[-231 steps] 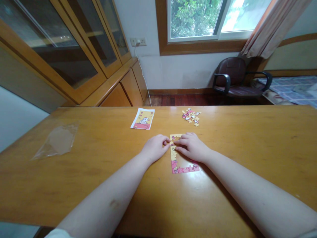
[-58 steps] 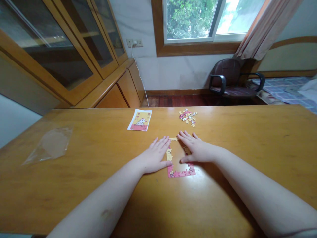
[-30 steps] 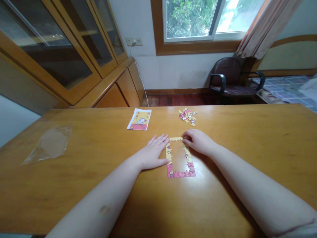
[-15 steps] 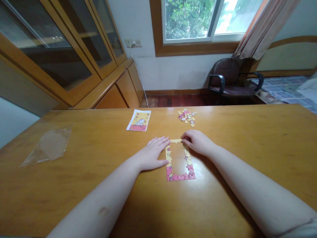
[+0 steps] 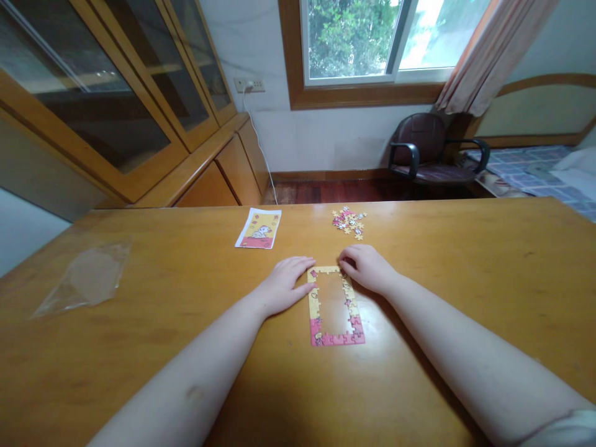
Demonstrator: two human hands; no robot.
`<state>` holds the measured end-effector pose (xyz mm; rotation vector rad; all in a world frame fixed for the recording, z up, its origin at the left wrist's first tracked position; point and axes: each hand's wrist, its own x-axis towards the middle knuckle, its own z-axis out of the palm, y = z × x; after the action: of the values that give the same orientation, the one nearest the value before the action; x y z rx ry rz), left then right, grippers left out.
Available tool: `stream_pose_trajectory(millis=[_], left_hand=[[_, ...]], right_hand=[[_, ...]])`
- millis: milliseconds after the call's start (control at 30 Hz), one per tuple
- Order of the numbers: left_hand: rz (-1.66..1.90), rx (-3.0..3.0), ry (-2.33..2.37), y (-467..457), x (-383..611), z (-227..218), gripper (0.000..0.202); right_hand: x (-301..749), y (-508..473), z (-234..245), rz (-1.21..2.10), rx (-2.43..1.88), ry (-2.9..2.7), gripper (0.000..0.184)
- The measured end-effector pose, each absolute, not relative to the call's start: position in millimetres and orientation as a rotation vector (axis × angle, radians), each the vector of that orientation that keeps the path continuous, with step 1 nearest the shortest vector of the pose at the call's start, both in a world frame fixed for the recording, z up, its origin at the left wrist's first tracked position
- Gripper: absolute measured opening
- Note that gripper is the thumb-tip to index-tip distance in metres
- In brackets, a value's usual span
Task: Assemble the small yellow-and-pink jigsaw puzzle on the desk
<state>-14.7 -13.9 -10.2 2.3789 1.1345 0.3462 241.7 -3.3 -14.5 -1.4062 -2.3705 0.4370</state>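
A rectangular jigsaw puzzle border, yellow at the far end and pink at the near end, lies on the table with bare wood inside it. My left hand rests at its left side, fingers stretched out, fingertips at the far left corner and thumb on the left edge. At the far right corner, my right hand has its fingers curled together against the border; they hide that corner and whatever may be between them. Beyond it sits a small heap of loose puzzle pieces.
A printed picture card with a white animal on yellow and pink lies at the table's far side. A clear plastic bag is at the left. Past the wooden table stand a cabinet and an armchair.
My left hand has drawn slightly back to the left, uncovering more of the border's far left corner. My right hand stays at the far right corner. The view has shifted slightly.
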Motion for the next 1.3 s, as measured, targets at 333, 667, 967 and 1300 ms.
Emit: stream_pose_trajectory(millis=[333, 667, 967, 1300], left_hand=[[0.835, 1.660, 1.245, 21, -3, -21, 0.020], [1.032, 1.253, 1.210, 57, 20, -22, 0.024], [0.902, 1.608, 1.434, 60, 15, -20, 0.025], [0.814, 1.696, 1.483, 54, 19, -11, 0.026]], right_hand=[[260, 33, -35, 0.490, -1.728, -1.419, 0.016], [287, 70, -42, 0.725, -1.632, -1.371, 0.037], [298, 74, -37, 0.866, -1.608, -1.514, 0.024], [302, 59, -17, 0.782, -1.757, -1.902, 0.048]])
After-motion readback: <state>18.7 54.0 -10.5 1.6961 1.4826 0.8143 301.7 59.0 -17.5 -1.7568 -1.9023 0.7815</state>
